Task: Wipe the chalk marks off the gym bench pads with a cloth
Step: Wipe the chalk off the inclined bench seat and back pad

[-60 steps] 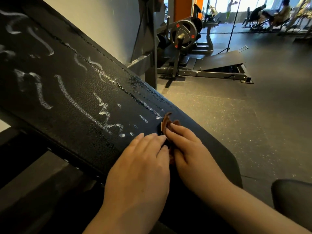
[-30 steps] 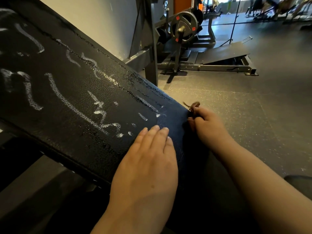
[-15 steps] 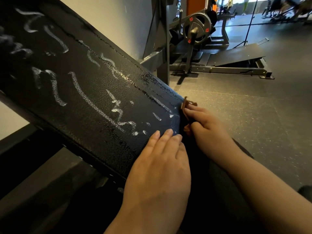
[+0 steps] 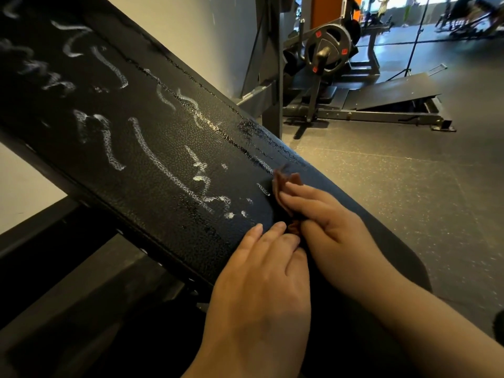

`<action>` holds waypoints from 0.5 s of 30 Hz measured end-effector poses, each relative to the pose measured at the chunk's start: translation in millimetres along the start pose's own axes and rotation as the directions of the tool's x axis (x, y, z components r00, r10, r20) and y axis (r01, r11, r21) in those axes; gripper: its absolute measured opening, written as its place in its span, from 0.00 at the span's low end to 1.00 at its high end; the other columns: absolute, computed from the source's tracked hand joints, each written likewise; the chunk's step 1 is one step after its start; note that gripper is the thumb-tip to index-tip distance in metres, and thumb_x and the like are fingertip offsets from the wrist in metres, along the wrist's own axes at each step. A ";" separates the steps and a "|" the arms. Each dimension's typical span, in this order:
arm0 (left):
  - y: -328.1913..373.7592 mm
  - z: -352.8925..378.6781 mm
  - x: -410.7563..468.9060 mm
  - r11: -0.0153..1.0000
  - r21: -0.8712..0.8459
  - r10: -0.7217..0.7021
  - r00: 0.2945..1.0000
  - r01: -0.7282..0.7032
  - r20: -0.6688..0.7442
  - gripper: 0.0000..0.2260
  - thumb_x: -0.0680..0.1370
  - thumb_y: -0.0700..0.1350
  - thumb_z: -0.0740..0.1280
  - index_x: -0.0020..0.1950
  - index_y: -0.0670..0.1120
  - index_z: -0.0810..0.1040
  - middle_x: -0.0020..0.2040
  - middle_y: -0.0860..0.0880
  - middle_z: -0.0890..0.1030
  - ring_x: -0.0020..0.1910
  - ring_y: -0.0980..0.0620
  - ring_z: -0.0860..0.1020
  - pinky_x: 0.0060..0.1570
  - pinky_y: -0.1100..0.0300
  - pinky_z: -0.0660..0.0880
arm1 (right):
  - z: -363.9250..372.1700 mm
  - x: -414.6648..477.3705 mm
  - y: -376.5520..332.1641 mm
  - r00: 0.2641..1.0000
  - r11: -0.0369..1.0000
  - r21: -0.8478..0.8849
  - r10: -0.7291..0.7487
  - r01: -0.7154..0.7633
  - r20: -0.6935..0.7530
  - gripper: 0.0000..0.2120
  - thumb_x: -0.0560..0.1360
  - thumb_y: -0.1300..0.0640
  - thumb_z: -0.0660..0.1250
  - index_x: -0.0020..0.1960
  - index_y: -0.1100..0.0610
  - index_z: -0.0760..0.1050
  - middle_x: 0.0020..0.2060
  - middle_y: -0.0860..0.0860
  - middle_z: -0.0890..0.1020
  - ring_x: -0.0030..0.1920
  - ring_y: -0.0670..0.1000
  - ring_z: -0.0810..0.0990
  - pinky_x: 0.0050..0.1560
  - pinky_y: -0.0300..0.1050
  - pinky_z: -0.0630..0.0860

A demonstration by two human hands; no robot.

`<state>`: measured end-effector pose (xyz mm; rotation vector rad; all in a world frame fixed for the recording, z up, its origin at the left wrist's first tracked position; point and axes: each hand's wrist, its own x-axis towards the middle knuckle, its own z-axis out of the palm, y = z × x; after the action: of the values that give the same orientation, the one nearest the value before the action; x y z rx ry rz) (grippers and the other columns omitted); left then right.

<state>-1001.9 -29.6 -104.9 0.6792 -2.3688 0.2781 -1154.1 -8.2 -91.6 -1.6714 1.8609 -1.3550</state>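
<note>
Mostly hidden, brown cloth (image 4: pixel 285 181) bunches under curled fingers of right hand (image 4: pixel 335 230), pinched against lower end of bench pad (image 4: pixel 163 186); left hand (image 4: pixel 261 282) flat beside it, fingers straight. Chalk marks (image 4: pixel 151 155) run up-left, cut by frame edge.

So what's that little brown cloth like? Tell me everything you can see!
The cloth is small, reddish-brown and soft-looking, scrunched into folds. The right hand grips it, hiding most of it, and presses it on the black bench pad. One ruffled edge sticks up beyond that hand, beside the nearest chalk marks; another bit peeks out next to the left hand.
</note>
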 end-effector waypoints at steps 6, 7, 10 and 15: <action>-2.4 -1.3 -1.6 0.999 -0.021 0.026 1.000 -0.027 -0.016 0.10 0.70 0.38 0.72 0.51 0.43 0.86 0.54 0.48 0.84 0.62 0.48 0.80 0.64 0.49 0.72 | -8.2 12.7 26.7 0.981 0.987 0.108 0.132 -0.117 -0.144 0.22 0.79 0.65 0.58 0.67 0.47 0.77 0.70 0.36 0.71 0.65 0.35 0.73 0.69 0.44 0.73; -2.6 -1.7 -2.6 0.999 -0.025 0.027 0.999 -0.027 -0.020 0.10 0.71 0.38 0.72 0.52 0.43 0.86 0.54 0.48 0.84 0.62 0.48 0.80 0.65 0.49 0.72 | -5.8 14.4 25.6 0.970 0.985 0.110 0.155 -0.136 -0.186 0.22 0.79 0.64 0.58 0.67 0.48 0.77 0.70 0.37 0.71 0.66 0.37 0.73 0.70 0.47 0.72; -1.6 -1.1 -5.3 0.999 -0.022 0.023 0.999 -0.024 -0.038 0.10 0.71 0.38 0.72 0.52 0.42 0.86 0.55 0.47 0.84 0.62 0.47 0.80 0.65 0.48 0.73 | 0.7 7.4 8.6 0.990 0.996 0.051 0.083 -0.078 -0.115 0.23 0.79 0.67 0.60 0.67 0.47 0.77 0.64 0.31 0.72 0.70 0.37 0.68 0.75 0.44 0.64; -1.6 -0.3 -7.0 0.998 -0.060 0.012 0.993 -0.020 -0.117 0.09 0.75 0.39 0.66 0.50 0.43 0.85 0.53 0.47 0.84 0.61 0.48 0.81 0.64 0.47 0.74 | -2.7 -5.2 -4.1 0.998 0.998 0.042 -0.056 0.054 0.042 0.26 0.78 0.70 0.59 0.66 0.44 0.77 0.66 0.29 0.71 0.70 0.30 0.65 0.71 0.27 0.58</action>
<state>-996.4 -28.1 -109.1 0.5990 -2.2627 0.2441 -1152.1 -1.9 -88.8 -1.7294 1.7636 -1.3580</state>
